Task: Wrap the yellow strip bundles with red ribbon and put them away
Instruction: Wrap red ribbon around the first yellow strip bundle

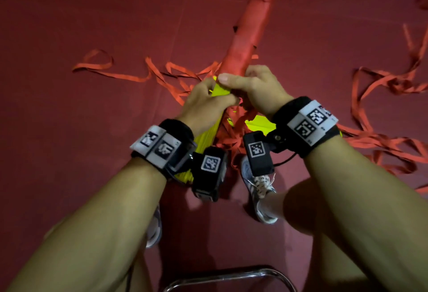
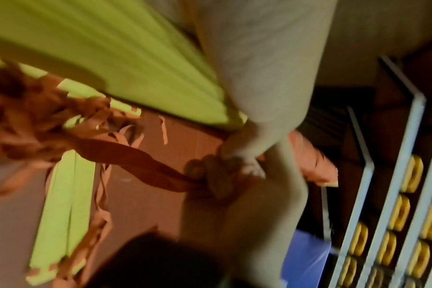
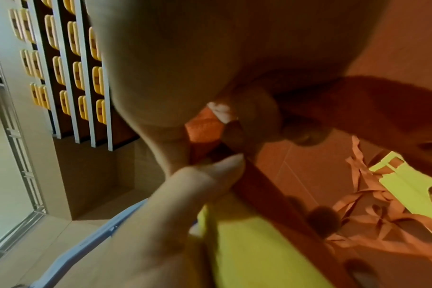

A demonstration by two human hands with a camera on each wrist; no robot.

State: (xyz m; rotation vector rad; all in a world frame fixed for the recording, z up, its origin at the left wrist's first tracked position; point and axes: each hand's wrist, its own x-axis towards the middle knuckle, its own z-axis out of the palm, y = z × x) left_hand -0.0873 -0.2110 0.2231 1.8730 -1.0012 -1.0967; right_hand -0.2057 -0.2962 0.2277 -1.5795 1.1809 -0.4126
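Bundle (image 1: 245, 36) of yellow strips runs away from the person over the floor (image 1: 69, 25), its far length wrapped in red, its near part bare. The left hand (image 1: 203, 104) grips the bare yellow just below the wrap. The right hand (image 1: 257, 85), touching it, curls over the wrap's edge and pinches a ribbon (image 2: 141, 165) strand. More ribbon lies loose around.

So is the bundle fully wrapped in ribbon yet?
Partly wrapped: red ribbon covers the far length of the bundle; its near end is bare yellow.
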